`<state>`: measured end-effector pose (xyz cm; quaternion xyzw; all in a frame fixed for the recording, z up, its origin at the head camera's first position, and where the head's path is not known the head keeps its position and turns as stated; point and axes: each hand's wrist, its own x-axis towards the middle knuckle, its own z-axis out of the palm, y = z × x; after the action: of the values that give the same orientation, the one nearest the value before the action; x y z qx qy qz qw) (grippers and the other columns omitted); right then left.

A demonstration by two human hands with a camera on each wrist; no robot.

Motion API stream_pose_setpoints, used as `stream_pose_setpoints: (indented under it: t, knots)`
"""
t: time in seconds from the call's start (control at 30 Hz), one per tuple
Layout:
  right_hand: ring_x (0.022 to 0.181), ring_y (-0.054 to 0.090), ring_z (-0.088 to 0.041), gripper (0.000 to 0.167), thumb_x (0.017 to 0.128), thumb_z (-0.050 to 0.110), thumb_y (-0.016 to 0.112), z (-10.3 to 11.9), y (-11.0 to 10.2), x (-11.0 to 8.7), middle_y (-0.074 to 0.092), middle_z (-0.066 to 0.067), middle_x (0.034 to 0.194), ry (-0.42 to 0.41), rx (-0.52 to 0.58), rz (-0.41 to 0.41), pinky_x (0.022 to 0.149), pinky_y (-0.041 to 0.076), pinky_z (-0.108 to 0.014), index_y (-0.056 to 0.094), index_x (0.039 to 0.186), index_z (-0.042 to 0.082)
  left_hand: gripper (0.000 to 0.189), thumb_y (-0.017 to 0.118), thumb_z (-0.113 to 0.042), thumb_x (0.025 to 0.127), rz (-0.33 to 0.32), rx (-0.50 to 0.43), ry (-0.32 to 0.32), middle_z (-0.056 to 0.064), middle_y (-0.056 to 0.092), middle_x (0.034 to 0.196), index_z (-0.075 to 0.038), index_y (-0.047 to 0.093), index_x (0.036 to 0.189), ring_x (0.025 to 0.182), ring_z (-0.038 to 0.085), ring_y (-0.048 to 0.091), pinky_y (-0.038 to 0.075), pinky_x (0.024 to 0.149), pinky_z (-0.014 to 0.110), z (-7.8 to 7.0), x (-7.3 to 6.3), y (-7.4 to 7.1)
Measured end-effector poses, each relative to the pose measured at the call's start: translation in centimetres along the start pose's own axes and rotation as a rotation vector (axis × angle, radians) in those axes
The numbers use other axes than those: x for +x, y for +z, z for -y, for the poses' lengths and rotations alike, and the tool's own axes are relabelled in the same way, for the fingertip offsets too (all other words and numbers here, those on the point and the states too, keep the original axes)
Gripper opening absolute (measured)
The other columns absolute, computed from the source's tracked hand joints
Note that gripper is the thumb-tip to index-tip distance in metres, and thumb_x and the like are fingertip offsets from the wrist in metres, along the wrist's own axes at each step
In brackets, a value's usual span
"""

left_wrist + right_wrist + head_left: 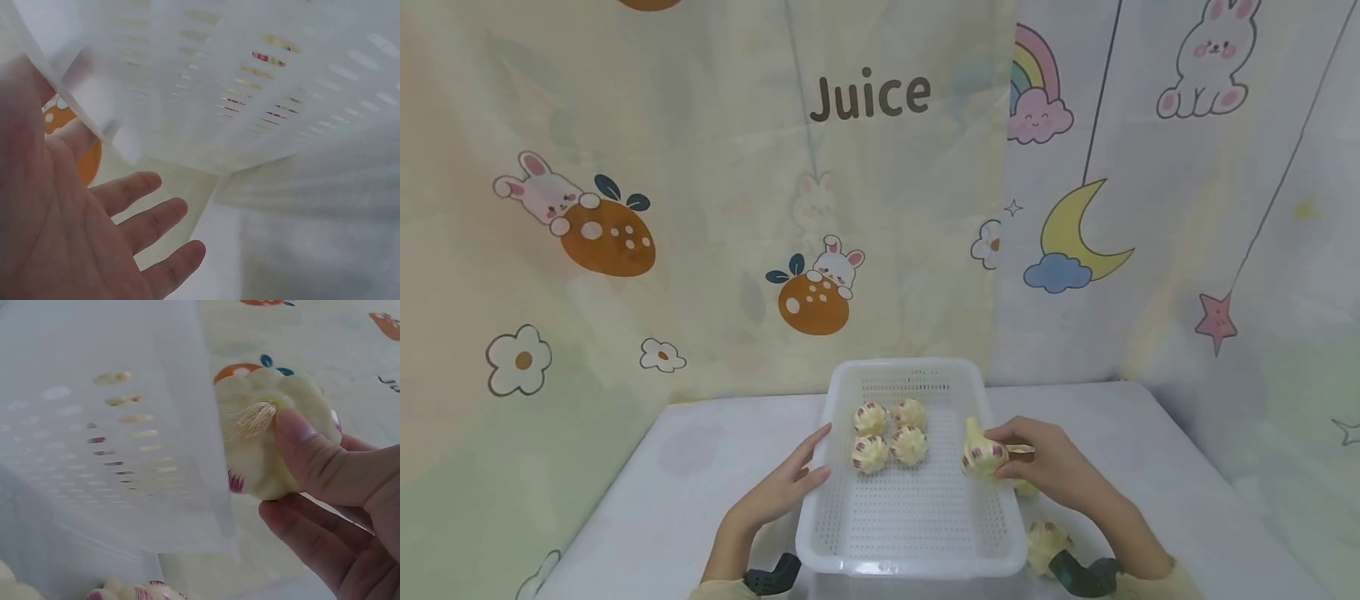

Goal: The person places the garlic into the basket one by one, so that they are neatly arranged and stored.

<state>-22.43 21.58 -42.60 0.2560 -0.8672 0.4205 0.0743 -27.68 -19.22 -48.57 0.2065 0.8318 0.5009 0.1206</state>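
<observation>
My right hand (1037, 458) pinches a garlic bulb (983, 457) at the right rim of a white perforated plastic basket (917, 533). In the right wrist view, the thumb presses beside the root tuft of this garlic bulb (269, 444), just outside the basket wall (156, 506). Several more garlic bulbs (870, 454) sit together in the basket's left half. At the left rim, my left hand (778, 487) touches the basket with extended fingers. The left wrist view shows the palm (69, 231) facing the basket, three fingers spread below the rim.
Right of the basket, a garlic bulb (1045, 542) lies by my right wrist, and another (1024, 487) is partly hidden under the hand. The white table (700, 467) ends at a printed cloth backdrop (910, 275).
</observation>
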Motion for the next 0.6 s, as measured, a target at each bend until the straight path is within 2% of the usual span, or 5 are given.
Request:
stream_pose_setpoints:
  t: [0.07, 0.2, 0.37, 0.5, 0.6]
  knots:
    - [0.105, 0.065, -0.027, 0.04, 0.075, 0.017, 0.077, 0.2, 0.1, 0.2, 0.065, -0.003, 0.104, -0.006, -0.009, 0.027, 0.081, 0.056, -0.028, 0.065, 0.112, 0.009, 0.063, 0.051, -0.033, 0.097, 0.003, 0.001, -0.01, 0.01, 0.007, 0.161, -0.034, 0.018, 0.151, 0.14, 0.053, 0.012, 0.024, 0.104, 0.07, 0.0, 0.0, 0.1]
    - [0.106, 0.064, -0.027, 0.037, 0.075, 0.018, 0.077, 0.5, 0.0, 0.9, 0.064, 0.0, 0.102, -0.013, -0.015, 0.08, 0.081, 0.056, -0.03, 0.065, 0.11, 0.012, 0.063, 0.051, -0.034, 0.097, 0.007, 0.014, -0.021, 0.01, 0.007, 0.161, -0.035, 0.018, 0.151, 0.141, 0.051, 0.011, 0.025, 0.104, 0.068, 0.3, 0.0, 0.1]
    - [0.108, 0.064, -0.029, 0.038, 0.076, 0.016, 0.077, 1.3, -0.7, 2.6, 0.066, -0.005, 0.109, -0.029, -0.047, 0.141, 0.082, 0.056, -0.03, 0.064, 0.111, 0.011, 0.063, 0.05, -0.036, 0.098, 0.014, 0.031, -0.013, 0.009, 0.007, 0.161, -0.038, 0.015, 0.151, 0.142, 0.049, 0.013, 0.029, 0.102, 0.068, 0.6, 0.4, -0.2]
    - [0.106, 0.066, -0.026, 0.038, 0.074, 0.016, 0.078, 1.8, -0.6, 4.0, 0.068, -0.005, 0.109, -0.056, -0.097, 0.151, 0.082, 0.056, -0.034, 0.065, 0.109, 0.011, 0.063, 0.05, -0.037, 0.097, 0.016, 0.024, -0.03, 0.008, 0.008, 0.16, -0.041, 0.015, 0.15, 0.142, 0.048, 0.017, 0.032, 0.1, 0.069, 0.5, 0.4, -0.3]
    - [0.105, 0.066, -0.025, 0.038, 0.073, 0.016, 0.079, 2.0, -0.1, 5.0, 0.068, -0.004, 0.109, -0.044, -0.102, 0.145, 0.083, 0.055, -0.037, 0.066, 0.108, 0.012, 0.064, 0.05, -0.038, 0.097, 0.02, 0.027, -0.039, 0.008, 0.007, 0.16, -0.041, 0.015, 0.15, 0.142, 0.048, 0.016, 0.03, 0.1, 0.07, 0.5, 0.3, -0.1]
